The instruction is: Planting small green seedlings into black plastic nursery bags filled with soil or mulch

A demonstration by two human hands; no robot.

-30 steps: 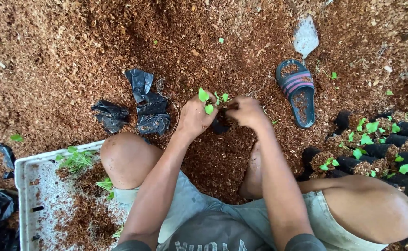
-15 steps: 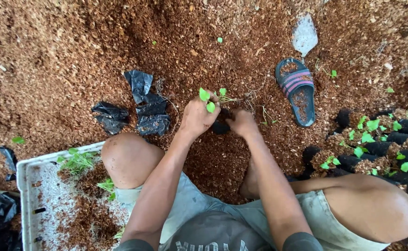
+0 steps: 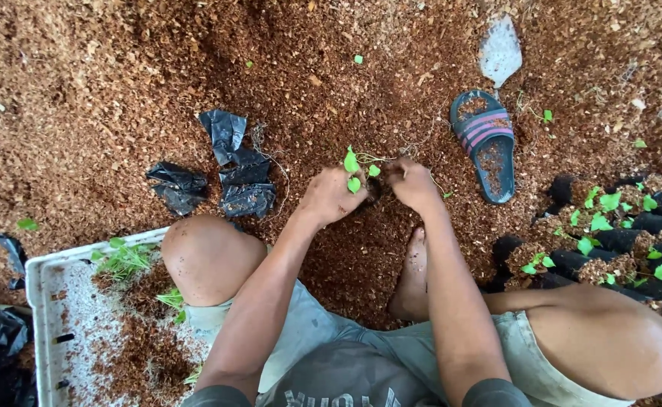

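Seedling [image 3: 353,161] is up between both hands, right over a small black bag [image 3: 372,192] sitting on the brown husk ground [image 3: 105,90]. Left hand [image 3: 332,196] is closed around the stem, with the green leaves poking out above the knuckles. Right hand [image 3: 412,183] looks pinched at the thin roots or the bag edge, but I can't tell exactly which, since the fingers hide it.

My take on doing this bit well: hold the stem loosely and low, never by the leaves, and keep the plant upright and centred over the bag mouth. Let the roots hang straight down rather than folding them. Firm the husk only lightly around the base.

Spare empty bags [image 3: 229,169] lie just left of the hands, the white tray [image 3: 41,275] of loose seedlings sits by the left knee, and the filled bags [image 3: 610,241] are off to the right, near the sandal [image 3: 487,147].
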